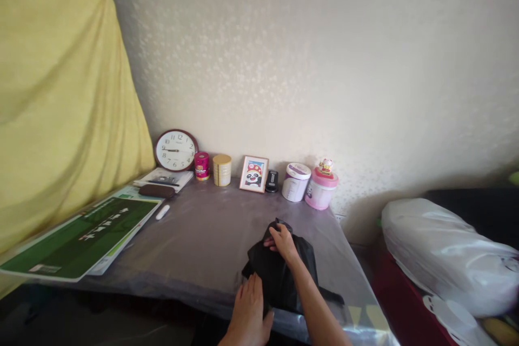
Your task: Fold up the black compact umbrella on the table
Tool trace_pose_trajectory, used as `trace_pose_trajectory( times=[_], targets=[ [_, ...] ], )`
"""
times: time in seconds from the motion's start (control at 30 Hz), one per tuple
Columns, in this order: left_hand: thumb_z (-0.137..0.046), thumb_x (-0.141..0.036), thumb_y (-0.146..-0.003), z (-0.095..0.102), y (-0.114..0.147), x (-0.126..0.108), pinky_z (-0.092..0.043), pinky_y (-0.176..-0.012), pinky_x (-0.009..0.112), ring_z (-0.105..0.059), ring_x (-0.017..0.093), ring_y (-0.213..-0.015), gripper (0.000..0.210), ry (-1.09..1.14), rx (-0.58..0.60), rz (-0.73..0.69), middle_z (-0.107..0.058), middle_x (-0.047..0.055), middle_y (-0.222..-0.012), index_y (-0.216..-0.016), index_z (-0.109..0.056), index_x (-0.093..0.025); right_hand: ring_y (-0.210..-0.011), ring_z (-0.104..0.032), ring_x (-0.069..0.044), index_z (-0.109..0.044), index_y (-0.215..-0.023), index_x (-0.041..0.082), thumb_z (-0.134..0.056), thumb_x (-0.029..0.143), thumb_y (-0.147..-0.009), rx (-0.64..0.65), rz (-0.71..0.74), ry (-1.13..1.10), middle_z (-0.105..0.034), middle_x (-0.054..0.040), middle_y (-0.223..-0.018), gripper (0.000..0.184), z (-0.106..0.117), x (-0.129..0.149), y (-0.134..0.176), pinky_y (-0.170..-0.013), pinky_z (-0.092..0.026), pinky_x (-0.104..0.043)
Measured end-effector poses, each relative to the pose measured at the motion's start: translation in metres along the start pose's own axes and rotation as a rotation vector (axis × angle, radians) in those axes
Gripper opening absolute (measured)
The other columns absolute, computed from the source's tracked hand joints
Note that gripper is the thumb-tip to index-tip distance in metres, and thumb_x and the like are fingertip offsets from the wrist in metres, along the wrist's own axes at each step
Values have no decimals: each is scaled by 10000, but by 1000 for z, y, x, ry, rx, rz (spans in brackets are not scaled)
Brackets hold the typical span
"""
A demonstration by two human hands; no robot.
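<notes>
A bundle of thin black fabric [279, 281] lies loosely folded near the front edge of the table; whether it is a bag, an umbrella or something else I cannot tell. A dark strap-like end sticks out to its right. My right hand [283, 243] is on the upper part of the fabric, its fingers curled over a fold. At the lower left side of the fabric, my left hand [249, 305] has its fingers stretched out close together, the thumb apart from them. Part of the fabric is hidden behind my right forearm.
Along the wall stand a round clock [176, 150], a magenta tin [201, 166], a yellow tin [222, 171], a framed panda picture [253, 174] and two tubs. Green printed sheets [97, 232] cover the table's left side. A white plastic bag [441, 248] sits at right.
</notes>
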State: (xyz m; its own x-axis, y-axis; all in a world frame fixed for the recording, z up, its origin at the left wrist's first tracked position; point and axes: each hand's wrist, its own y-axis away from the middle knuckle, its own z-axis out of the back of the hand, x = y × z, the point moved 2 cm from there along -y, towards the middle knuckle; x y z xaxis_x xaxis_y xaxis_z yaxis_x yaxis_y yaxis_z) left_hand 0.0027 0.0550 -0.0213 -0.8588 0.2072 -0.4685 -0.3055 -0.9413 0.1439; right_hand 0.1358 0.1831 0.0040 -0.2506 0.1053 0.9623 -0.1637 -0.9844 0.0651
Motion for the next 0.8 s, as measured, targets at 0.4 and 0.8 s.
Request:
trace_pose_trajectory(
  times=[0.4, 0.8],
  targets=[
    [-500, -330, -723, 2, -11, -26, -82, -1127, 437, -108, 267, -1368, 710, 43, -174, -216, -124, 41, -1501, -1379, -257, -205, -707, -668, -136, -568, -958, 181, -440, 278, -823, 255, 163, 234, -714, -24, -783, 210, -4, 17, 19, -578, -495, -223],
    [-483, -225, -637, -5, -16, -19, -75, -1123, 432, -16, 258, -1375, 849, 2, -1, -94, -23, 14, -1496, -1402, -120, -172, -1144, -506, -204, -683, -927, 232, -414, 284, -901, 217, 704, 604, -695, -34, -995, 275, 13, 9, 53, -1051, -259, -412]
  ],
)
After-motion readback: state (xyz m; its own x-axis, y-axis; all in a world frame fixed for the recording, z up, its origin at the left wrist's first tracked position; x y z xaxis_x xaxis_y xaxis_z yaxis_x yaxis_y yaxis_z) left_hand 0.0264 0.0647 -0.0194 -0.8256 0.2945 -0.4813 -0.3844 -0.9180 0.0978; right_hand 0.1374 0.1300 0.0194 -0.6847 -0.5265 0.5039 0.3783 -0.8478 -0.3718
